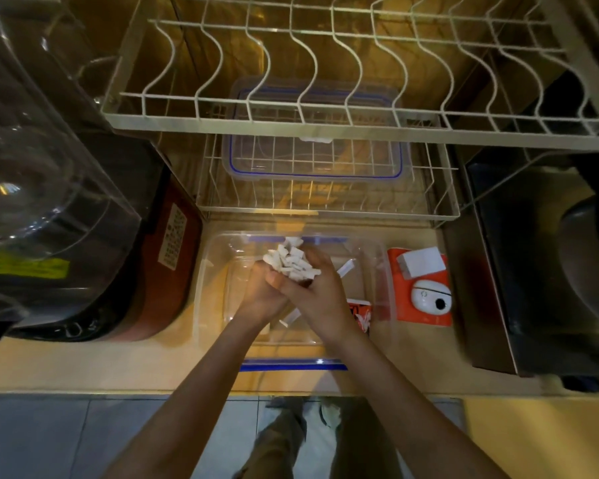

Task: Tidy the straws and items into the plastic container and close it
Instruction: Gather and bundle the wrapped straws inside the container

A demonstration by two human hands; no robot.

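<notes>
A clear plastic container [211, 305] with blue clasps stands open on the counter in front of me. Over it, my left hand [261, 295] and my right hand [320, 299] together grip a bundle of paper-wrapped straws [291, 262], whose white ends stick up between my fingers. One loose wrapped straw [346, 267] lies inside the container at the right, and another [291, 318] shows below my hands. A red packet [362, 314] lies in the container's near right corner. The clear lid with a blue seal [312, 160] rests on the lower wire rack behind.
A white wire dish rack [325, 108] hangs overhead, with a lower wire shelf [443, 202] behind the container. An orange box [426, 288] with a white device sits to the right. A large appliance with a clear dome [49, 167] stands left, a dark appliance [550, 271] right.
</notes>
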